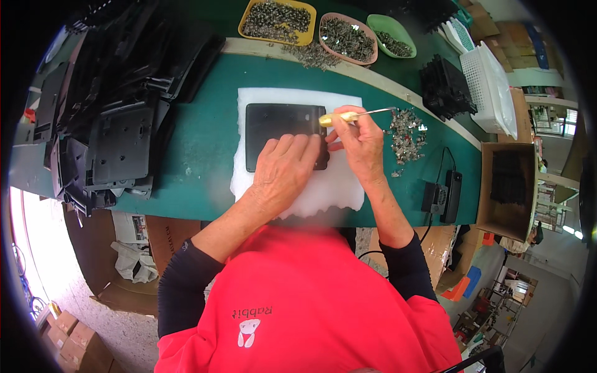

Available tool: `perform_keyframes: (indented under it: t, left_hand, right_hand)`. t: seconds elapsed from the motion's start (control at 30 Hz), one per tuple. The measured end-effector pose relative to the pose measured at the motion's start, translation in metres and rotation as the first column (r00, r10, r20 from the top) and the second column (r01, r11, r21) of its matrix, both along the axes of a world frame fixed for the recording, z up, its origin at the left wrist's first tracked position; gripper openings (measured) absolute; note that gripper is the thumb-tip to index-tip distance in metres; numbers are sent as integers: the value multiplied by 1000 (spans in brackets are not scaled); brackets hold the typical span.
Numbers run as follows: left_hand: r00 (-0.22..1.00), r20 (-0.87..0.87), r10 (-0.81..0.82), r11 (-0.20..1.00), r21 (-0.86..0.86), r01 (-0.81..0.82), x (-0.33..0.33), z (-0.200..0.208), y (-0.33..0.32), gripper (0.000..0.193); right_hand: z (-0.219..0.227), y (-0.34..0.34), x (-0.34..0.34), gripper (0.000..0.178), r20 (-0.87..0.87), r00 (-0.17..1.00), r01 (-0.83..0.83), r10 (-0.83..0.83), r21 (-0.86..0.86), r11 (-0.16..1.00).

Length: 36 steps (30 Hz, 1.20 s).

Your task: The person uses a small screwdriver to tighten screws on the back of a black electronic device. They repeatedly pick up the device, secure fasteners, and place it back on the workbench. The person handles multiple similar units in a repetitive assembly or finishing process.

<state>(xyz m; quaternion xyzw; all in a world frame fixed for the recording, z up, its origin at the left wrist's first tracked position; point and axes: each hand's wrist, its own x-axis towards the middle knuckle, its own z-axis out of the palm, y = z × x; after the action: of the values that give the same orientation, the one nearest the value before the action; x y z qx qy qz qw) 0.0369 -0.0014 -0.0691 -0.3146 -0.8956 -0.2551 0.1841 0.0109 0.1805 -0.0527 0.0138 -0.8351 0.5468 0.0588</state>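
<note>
A flat black plastic panel (273,121) with rounded corners lies on a white foam sheet (311,193). My left hand (283,165) bears down on the panel's lower right part, its fingers bent together and their tips hidden. My right hand (357,146) is closed around the yellow handle of a screwdriver (341,118), just past the panel's right edge. The screwdriver's metal shaft points right, toward a loose pile of small metal parts (407,133). My right fingertips come close to my left hand at the panel's edge; what lies between them is too small to tell.
Stacked black plastic panels (121,143) crowd the left side. Yellow (244,28), pink (323,37) and green (371,23) trays of small metal parts stand at the back. Black parts (446,87), a white basket (482,84), a black adapter (433,198) and a cardboard box (507,221) are rightward.
</note>
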Motion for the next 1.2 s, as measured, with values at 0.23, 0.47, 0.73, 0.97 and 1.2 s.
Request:
perform_keyframes:
  t: [0.23, 0.47, 0.73, 0.97, 1.2]
  left_hand:
    - [994, 107, 3, 996, -88, 6, 3, 9, 2, 52]
    - [998, 56, 3, 999, -37, -1, 1, 6, 5, 47]
    - [998, 59, 1, 1000, -16, 0, 2, 2, 5, 38]
    - [999, 36, 13, 1000, 20, -13, 0, 3, 7, 35]
    - [999, 20, 27, 1000, -2, -27, 4, 7, 4, 45]
  right_hand:
    - [11, 4, -20, 17, 7, 999, 52, -52, -188, 981]
    - [22, -10, -47, 18, -43, 995, -78, 90, 223, 972]
    - [13, -21, -26, 12, -431, 844, -19, 319, 570, 821]
    - [-6, -22, 5, 13, -461, 882, 101, 101, 394, 914]
    - [10, -22, -15, 9, -344, 939, 83, 3, 234, 969]
